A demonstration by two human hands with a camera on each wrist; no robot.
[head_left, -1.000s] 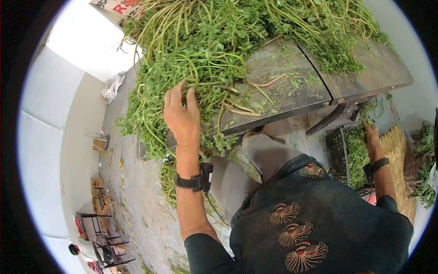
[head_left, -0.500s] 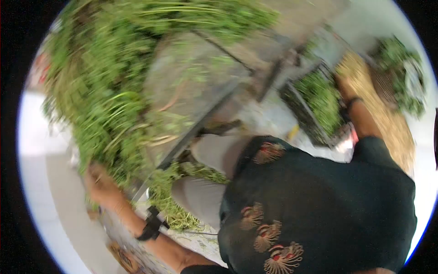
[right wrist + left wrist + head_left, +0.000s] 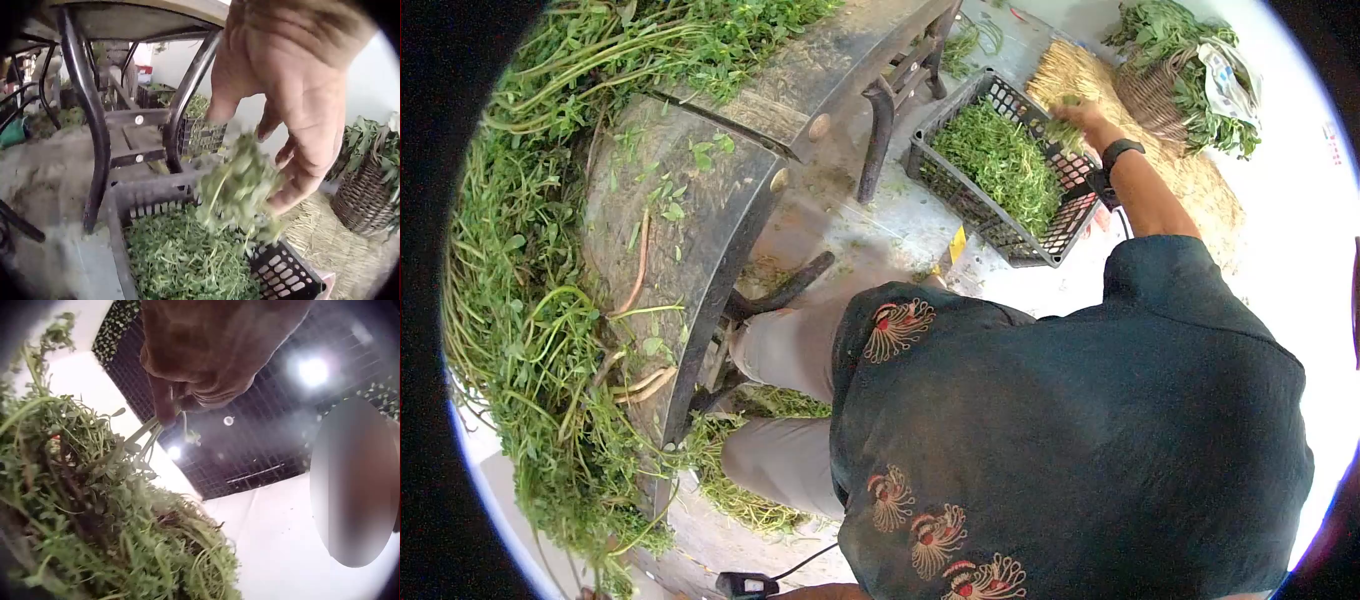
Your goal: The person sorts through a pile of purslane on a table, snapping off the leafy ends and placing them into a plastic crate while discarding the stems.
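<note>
In the left wrist view, my left hand [image 3: 212,353] pinches thin green stems [image 3: 147,431] between thumb and fingers, beside a heap of leafy greens [image 3: 106,506]. The head view hides most of that hand past its lower left edge. My right hand [image 3: 287,94] is over a black plastic crate [image 3: 122,250], thumb apart from the loosely bent fingers. A blurred tuft of greens [image 3: 240,184] shows just below its fingertips. Short cut greens [image 3: 187,256] fill much of the crate. The head view shows the right hand [image 3: 1090,115] at the crate's far side.
A worn table [image 3: 730,200] carries the long-stemmed heap [image 3: 530,280] along its left side. Beyond the crate lie straw matting [image 3: 1140,110] and a wicker basket [image 3: 1155,95] of leafy greens. Dark table legs [image 3: 875,140] stand near the crate; more stems [image 3: 750,490] lie on the floor.
The head view has turned toward the crate. The right hand, earlier low beside the crate, is now above it with a tuft at its fingertips. The left hand has slid toward the lower left edge.
</note>
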